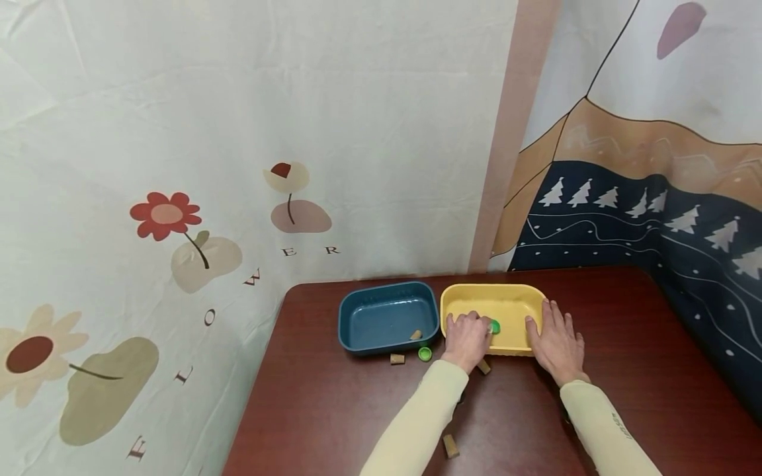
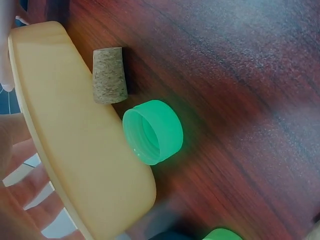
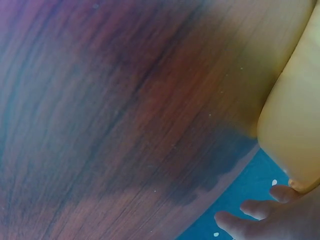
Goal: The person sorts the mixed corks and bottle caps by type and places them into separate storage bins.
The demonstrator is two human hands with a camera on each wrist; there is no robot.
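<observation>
My left hand (image 1: 468, 337) reaches over the near rim of the yellow tray (image 1: 514, 311). Its thumb and index finger pinch a green bottle cap (image 1: 495, 326) inside that tray; the fingertips are partly hidden. My right hand (image 1: 557, 340) rests on the tray's right end, its fingers straight and the thumb over the rim. In the left wrist view, a cork stopper (image 2: 110, 75) and another green bottle cap (image 2: 154, 132) stand on the table beside the tray's near wall. The right wrist view shows the right fingers (image 3: 250, 225) spread by the tray's corner.
A blue tray (image 1: 381, 284) stands left of the yellow one, with a cork (image 1: 416, 335) in it. Before it lie a green cap (image 1: 424, 354) and a cork (image 1: 397, 359). Another cork (image 1: 450, 446) lies nearer on the brown table (image 1: 333, 423). Printed cloth hangs behind.
</observation>
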